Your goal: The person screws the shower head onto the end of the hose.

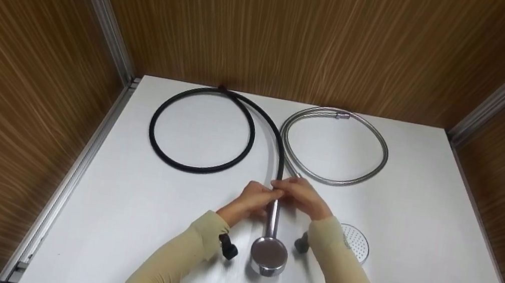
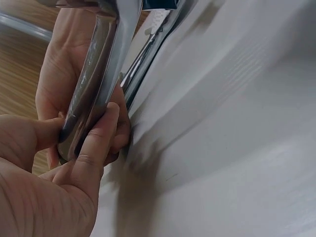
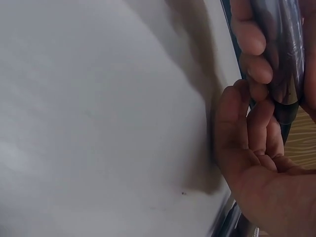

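A chrome shower head (image 1: 268, 256) lies in front of me, its handle (image 2: 101, 69) pointing away. With thumb and fingers, my left hand (image 1: 253, 198) grips the end of that handle. Just beyond, my right hand (image 1: 303, 197) pinches the black shower hose (image 1: 281, 159) where it meets the handle. In the right wrist view, a dark collar shows at the handle's end, and curled right-hand fingers (image 3: 259, 133) sit close below it. Fingers partly cover the joint.
The black hose loops at the back left. A coiled silver metal hose (image 1: 384, 157) lies at the back right, one end running toward my right hand. A round perforated spray plate (image 1: 359, 242) is partly behind my right sleeve. Wood-grain panels (image 1: 275, 28) border the white table (image 1: 418, 248).
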{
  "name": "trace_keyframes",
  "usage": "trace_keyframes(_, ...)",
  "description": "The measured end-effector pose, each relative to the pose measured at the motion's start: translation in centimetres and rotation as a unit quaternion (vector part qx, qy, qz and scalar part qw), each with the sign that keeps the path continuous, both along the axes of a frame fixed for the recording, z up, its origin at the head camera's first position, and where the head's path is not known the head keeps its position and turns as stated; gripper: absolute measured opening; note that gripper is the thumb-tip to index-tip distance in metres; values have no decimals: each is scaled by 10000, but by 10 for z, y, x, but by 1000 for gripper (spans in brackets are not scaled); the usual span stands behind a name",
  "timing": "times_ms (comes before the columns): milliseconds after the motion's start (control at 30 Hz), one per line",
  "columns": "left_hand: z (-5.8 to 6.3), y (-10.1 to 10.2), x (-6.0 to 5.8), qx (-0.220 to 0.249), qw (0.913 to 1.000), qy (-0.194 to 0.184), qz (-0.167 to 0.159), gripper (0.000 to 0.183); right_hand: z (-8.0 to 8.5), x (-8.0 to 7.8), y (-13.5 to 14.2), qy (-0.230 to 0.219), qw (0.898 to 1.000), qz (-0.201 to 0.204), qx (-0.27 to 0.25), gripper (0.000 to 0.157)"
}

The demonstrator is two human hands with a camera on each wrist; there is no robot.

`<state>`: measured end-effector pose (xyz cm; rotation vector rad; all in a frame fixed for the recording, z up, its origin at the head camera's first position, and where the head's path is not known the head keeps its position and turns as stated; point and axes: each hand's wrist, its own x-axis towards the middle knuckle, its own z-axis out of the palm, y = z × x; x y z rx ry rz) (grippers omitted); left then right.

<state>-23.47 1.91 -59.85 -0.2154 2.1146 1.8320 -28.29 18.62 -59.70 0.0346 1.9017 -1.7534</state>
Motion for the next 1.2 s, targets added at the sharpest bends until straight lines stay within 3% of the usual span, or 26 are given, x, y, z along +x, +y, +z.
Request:
trace_keyframes(367,1,0,0,-85,10000,-46,-22,52,1,1,-3,159,9987,-119,479,26)
trace_keyframes(600,1,-3,0,-16,10000,19,-27,52,-1,-2,-1,-285,9992,-3,-291,29)
trace_keyframes(867,-2,-2,-1,42,10000,-9,18,47,0,-1,3,-329,9970,189,-681,27)
trace_keyframes(1200,-1,-1,0,-33,10000,-48,0,43,0,0,1,-188,9996,199,36,25)
